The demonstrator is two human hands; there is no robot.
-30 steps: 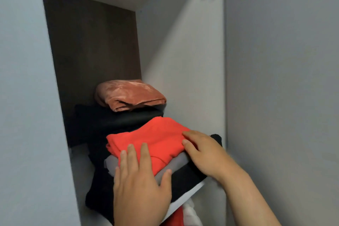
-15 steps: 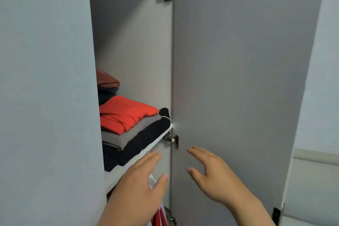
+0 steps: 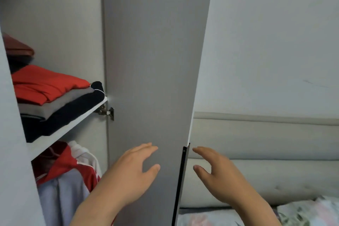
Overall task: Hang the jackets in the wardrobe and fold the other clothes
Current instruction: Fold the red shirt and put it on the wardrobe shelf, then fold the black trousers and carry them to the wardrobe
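A stack of folded clothes lies on the wardrobe shelf: a red top over a grey piece and a black garment. Behind it sits a rust-coloured fold. Below the shelf hang jackets, a red and white one and a pale blue one. My left hand hovers open in front of the open grey wardrobe door. My right hand is open just right of the door's edge, fingers spread, holding nothing.
The door's black edge strip runs down between my two hands. A hinge sits under the shelf. To the right are a padded headboard and a bed with floral bedding against a white wall.
Both hands left the folded stack on the shelf and pulled back out of the wardrobe. The view swung right, bringing the door edge, the headboard and the bed into sight.
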